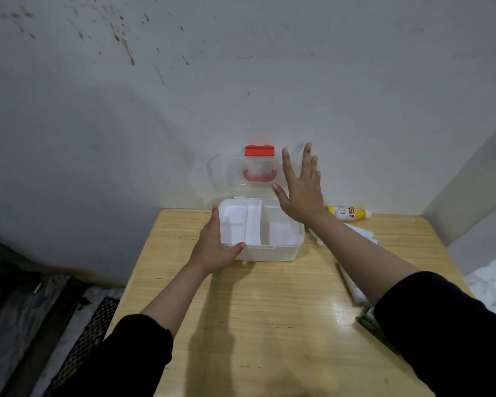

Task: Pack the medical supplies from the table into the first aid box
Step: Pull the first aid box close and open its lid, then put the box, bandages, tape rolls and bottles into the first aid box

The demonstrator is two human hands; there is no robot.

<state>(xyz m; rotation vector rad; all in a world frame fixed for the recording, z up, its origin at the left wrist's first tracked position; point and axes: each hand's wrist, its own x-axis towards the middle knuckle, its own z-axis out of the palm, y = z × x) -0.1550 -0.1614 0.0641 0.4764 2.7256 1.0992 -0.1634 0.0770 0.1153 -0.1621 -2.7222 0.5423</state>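
A white first aid box stands open at the far middle of the wooden table. Its clear lid, with a red latch and a red handle, leans back against the wall. Inside, a white tray with dividers shows. My left hand grips the box's front left corner. My right hand hovers above the box's right rear corner, fingers spread, holding nothing. A yellow bottle lies on its side to the right of the box. White packets lie under my right forearm.
The table stands against a stained white wall, with a second wall close on the right. A dark green pack lies near the table's right edge, partly hidden by my sleeve. Floor and a patterned mat lie to the left.
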